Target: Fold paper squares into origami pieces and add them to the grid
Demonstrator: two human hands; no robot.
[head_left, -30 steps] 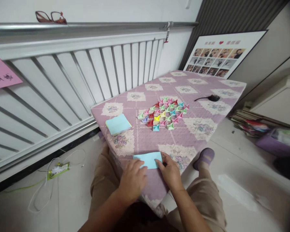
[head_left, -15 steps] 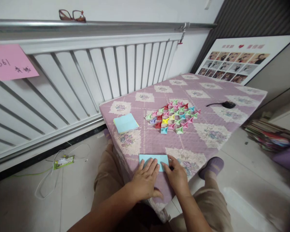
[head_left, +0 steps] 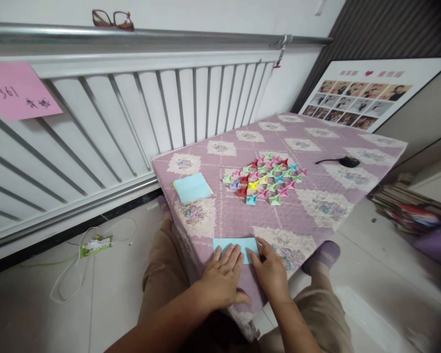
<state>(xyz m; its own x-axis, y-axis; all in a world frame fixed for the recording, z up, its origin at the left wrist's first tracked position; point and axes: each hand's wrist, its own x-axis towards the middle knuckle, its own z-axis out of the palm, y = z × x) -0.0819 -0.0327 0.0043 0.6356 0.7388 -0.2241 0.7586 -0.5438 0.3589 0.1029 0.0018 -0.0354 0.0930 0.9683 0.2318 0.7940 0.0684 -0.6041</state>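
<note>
A light blue sheet of paper (head_left: 225,242), folded to a narrow rectangle, lies flat at the near corner of the table. My left hand (head_left: 222,277) rests flat on it with fingers stretched out, pressing its middle. At the paper's right edge, my right hand (head_left: 271,267) has its thumb on the top face and its index finger by the far right corner; the other fingers curl out of sight. Farther left sits a stack of square paper (head_left: 193,188), blue on top. Rows of small folded paper pieces (head_left: 263,179) in several colours stand beyond my hands.
A floral purple cloth covers the table (head_left: 238,220). A small black object with a thin tail (head_left: 348,161) lies at its right. A white radiator (head_left: 161,103) runs along the left wall. On the floor are a power strip (head_left: 96,245) and stacked papers (head_left: 407,206).
The view has shifted slightly. Both hands keep nearly the same place on the folded blue paper; nothing else has visibly moved.
</note>
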